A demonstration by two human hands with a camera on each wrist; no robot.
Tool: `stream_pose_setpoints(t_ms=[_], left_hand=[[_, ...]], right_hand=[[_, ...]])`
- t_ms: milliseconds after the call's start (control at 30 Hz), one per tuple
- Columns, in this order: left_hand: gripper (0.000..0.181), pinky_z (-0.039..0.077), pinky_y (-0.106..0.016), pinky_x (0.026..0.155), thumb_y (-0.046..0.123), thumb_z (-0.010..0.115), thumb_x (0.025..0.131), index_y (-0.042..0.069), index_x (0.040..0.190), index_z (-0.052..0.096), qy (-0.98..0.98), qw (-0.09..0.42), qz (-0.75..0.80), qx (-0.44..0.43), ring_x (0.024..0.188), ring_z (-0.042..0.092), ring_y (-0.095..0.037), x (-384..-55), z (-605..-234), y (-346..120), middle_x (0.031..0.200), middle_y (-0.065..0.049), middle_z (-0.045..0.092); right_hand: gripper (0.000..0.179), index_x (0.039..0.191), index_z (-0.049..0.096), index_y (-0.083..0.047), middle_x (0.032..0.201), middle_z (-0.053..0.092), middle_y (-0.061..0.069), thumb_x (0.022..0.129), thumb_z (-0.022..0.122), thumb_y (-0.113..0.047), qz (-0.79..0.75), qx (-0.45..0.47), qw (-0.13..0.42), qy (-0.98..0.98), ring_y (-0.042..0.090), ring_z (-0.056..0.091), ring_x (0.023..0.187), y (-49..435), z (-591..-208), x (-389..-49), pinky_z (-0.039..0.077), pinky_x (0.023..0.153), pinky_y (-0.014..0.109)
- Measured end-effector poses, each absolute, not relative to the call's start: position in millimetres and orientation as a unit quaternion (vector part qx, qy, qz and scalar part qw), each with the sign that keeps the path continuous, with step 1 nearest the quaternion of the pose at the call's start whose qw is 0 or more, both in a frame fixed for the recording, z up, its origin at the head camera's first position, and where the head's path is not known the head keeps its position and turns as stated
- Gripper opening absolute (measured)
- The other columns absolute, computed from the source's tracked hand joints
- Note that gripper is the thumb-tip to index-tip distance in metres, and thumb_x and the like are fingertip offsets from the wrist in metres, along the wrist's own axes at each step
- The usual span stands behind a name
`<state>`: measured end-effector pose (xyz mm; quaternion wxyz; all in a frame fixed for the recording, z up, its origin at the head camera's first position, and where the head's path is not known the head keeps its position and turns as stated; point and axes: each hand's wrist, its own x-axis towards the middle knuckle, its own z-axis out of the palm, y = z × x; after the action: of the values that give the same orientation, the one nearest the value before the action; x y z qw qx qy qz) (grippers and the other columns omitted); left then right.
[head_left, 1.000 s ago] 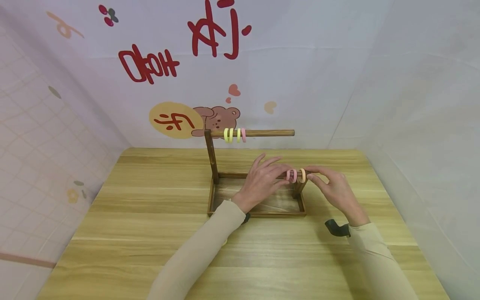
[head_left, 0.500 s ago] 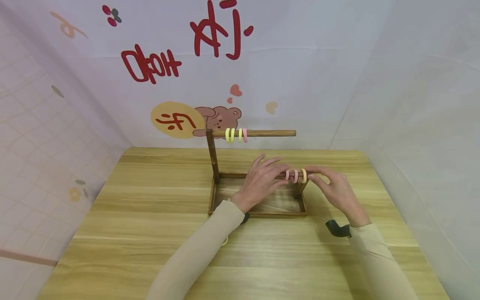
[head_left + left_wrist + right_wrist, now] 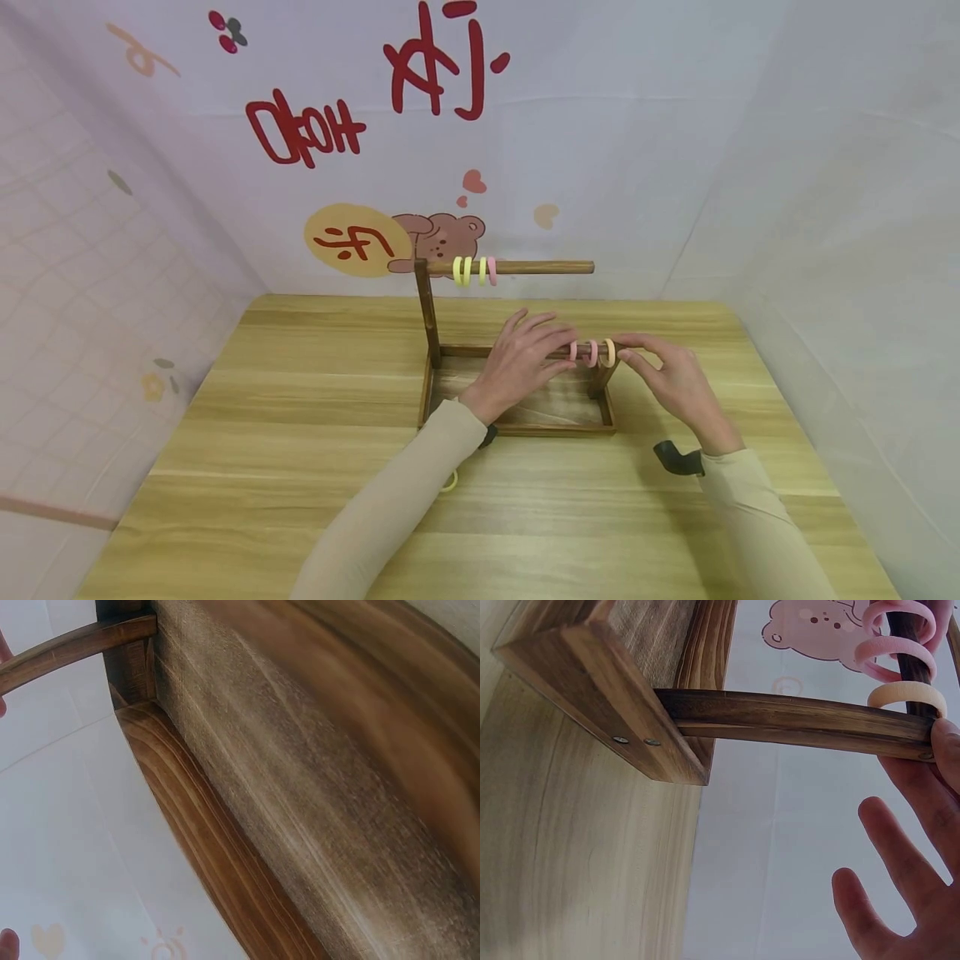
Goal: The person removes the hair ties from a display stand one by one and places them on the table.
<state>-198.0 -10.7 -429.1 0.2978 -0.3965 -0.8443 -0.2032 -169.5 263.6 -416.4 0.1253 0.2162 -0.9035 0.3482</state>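
Note:
A dark wooden rack (image 3: 517, 429) with a tray base and two bars stands on the table. My left hand (image 3: 517, 362) reaches over the tray and pinches a pink hair tie (image 3: 573, 351) around the lower bar. To its right on that bar hang another pink hair tie (image 3: 592, 353) and a peach hair tie (image 3: 907, 693). My right hand (image 3: 675, 379) grips the lower bar's right end, at the top of its short post (image 3: 802, 720), between thumb and index finger. In the right wrist view, its other fingers are spread. The left wrist view shows only fingertips at its left edge.
Several yellow hair ties (image 3: 467, 271) and a pink one (image 3: 492, 271) hang on the upper bar (image 3: 547, 267). A pale yellow hair tie (image 3: 452, 481) lies on the table (image 3: 562, 517), partly behind the left sleeve. Printed cloth walls (image 3: 600, 150) enclose the table.
My left hand has slid the leftmost pink hair tie slightly left along the lower bar, widening the gap to the other pink one. The right hand keeps its hold on the bar end.

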Motion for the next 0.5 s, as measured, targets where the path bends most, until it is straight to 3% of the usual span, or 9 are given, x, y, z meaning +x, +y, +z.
stream_pose_setpoints(t_ms=[500], left_hand=[[0.045,0.032,-0.052,0.121,0.03,0.089,0.083,0.013,0.122,0.075,-0.838,0.295,-0.236,-0.394,0.127,0.062,-0.027,-197.9,-432.8,-16.1,0.123,-0.004,0.074]], right_hand=[[0.027,0.13,0.072,-0.012,0.126,0.073,0.013,0.105,0.065,-0.02,0.35,0.215,0.119,-0.904,0.041,0.067,0.117,263.5,-416.5,-168.5,0.048,0.098,0.065]])
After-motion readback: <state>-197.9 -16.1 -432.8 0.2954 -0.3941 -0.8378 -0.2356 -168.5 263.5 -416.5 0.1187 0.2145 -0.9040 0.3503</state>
